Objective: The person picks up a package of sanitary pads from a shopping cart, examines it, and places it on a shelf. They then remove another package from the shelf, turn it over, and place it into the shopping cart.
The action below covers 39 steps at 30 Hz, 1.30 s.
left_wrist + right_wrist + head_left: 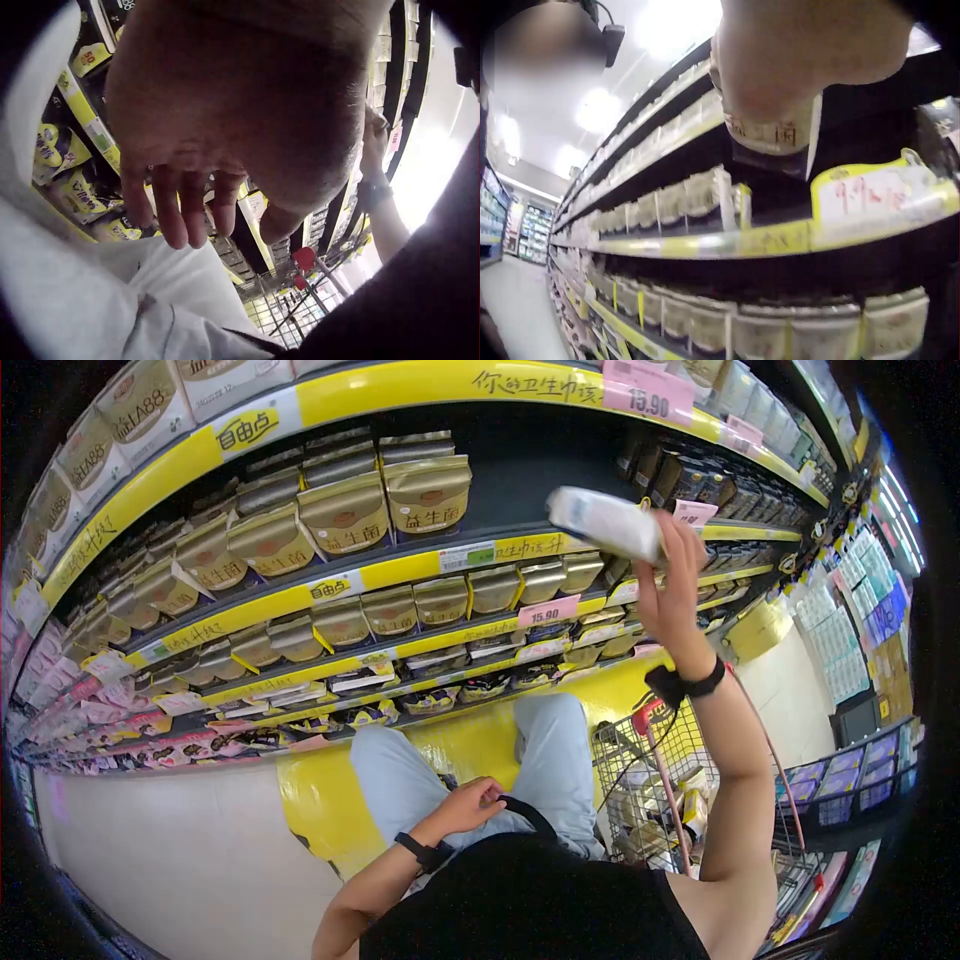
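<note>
My right hand (675, 585) grips a white and gold package (605, 523), held up in front of the shelf at right of centre in the head view. The right wrist view shows that package (769, 135) below the hand (810, 52), its lower part dark. Gold packs (428, 497) stand in a row on the shelf to its left. My left hand (470, 806) rests near my lap by a black strap, holding nothing; in the left wrist view its fingers (191, 206) hang loosely bent.
Yellow-edged shelves (390, 568) with rows of packs and price tags curve across the front. A wire shopping cart (640, 790) with goods in it stands at my right. A yellow mat (310, 800) lies under my legs, and more stocked shelves (850, 780) stand at far right.
</note>
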{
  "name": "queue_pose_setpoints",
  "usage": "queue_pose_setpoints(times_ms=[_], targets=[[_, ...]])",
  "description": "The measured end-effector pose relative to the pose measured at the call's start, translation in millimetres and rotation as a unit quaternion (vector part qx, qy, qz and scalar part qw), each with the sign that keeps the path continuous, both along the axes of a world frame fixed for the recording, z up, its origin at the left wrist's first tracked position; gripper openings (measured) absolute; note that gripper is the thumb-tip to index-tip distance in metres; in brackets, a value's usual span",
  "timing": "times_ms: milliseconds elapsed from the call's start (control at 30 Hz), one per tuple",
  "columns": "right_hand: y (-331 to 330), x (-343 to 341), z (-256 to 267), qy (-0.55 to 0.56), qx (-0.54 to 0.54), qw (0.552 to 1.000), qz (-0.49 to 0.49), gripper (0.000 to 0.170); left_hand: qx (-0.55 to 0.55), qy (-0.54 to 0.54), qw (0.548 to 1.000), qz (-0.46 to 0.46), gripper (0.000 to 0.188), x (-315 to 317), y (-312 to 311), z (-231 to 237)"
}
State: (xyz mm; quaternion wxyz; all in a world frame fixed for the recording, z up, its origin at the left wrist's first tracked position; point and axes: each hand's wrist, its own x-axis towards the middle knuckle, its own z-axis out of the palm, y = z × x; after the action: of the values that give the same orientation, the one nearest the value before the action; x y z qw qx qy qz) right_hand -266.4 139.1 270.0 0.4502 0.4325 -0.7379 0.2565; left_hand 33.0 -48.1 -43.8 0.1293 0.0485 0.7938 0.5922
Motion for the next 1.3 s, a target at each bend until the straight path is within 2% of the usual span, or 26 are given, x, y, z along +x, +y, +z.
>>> queue_pose_setpoints(times_ms=[33,133,167,233,267,333,433,500,567,600,700,733,833,933,1033,1233,1300], targets=[[-16.4,-6.8,18.9,-0.037,-0.003,0.998,0.044,0.049,-0.013,0.004,1.000,-0.012,0.030,-3.4,-0.3,3.4],[-65.8,-39.1,52.1,0.006,0.032,0.999,0.020,0.045,-0.022,0.017,0.999,-0.039,0.032,-11.4,3.4,15.8],[-82.9,-56.9,53.0,0.003,0.034,0.999,0.005,0.045,-0.024,0.024,0.998,-0.043,0.032,-11.2,4.6,19.7],[-119.2,-105.9,47.5,-0.099,0.051,0.993,-0.023,0.045,-0.030,0.041,0.998,-0.044,0.033,-8.5,5.6,26.2],[-139.4,-132.1,44.6,-0.099,0.052,0.994,0.003,0.043,-0.032,0.053,0.997,-0.043,0.034,-4.8,5.6,28.6],[-177.7,-170.6,42.0,-0.100,0.055,0.992,0.058,0.041,0.018,0.009,0.999,-0.034,0.032,5.7,4.6,23.3],[-226.1,-164.8,55.7,-0.045,0.202,0.974,-0.096,0.044,0.084,-0.038,0.996,-0.010,0.030,21.6,-6.4,31.7],[-246.6,-146.2,69.3,-0.103,0.237,0.962,-0.093,0.045,0.097,-0.055,0.994,0.013,0.030,31.6,-15.0,40.2],[-255.3,-116.1,79.8,-0.158,0.246,0.954,-0.069,0.045,0.077,-0.017,0.996,0.045,0.032,37.8,-24.9,41.0],[-262.6,-111.6,79.0,-0.120,0.257,0.957,-0.066,0.046,0.058,-0.013,0.997,0.054,0.032,37.8,-30.9,47.1],[-278.2,-98.5,77.9,-0.162,0.286,0.942,-0.060,0.046,0.039,-0.007,0.998,0.057,0.032,37.0,-43.2,46.8],[-283.9,-110.0,66.8,-0.151,0.258,0.954,-0.023,0.048,0.039,-0.004,0.998,0.054,0.032,36.2,-46.3,44.8],[-296.4,-122.0,64.9,-0.188,0.283,0.940,-0.031,0.048,0.048,0.004,0.995,0.084,0.036,35.3,-44.1,42.0],[-292.2,-124.5,63.1,-0.199,0.308,0.930,-0.024,0.051,0.060,-0.005,0.996,0.060,0.037,34.1,-38.5,42.3],[-287.4,-123.5,63.6,-0.232,0.312,0.921,0.023,0.051,0.061,-0.027,0.997,0.040,0.036,33.7,-33.7,46.6],[-285.2,-126.6,62.4,-0.282,0.330,0.899,0.049,0.049,0.056,-0.013,0.998,0.034,0.036,35.0,-32.9,47.0],[-285.0,-126.3,65.0,-0.178,0.309,0.934,0.037,0.046,0.053,-0.017,0.998,0.034,0.036,38.2,-31.9,41.9]])
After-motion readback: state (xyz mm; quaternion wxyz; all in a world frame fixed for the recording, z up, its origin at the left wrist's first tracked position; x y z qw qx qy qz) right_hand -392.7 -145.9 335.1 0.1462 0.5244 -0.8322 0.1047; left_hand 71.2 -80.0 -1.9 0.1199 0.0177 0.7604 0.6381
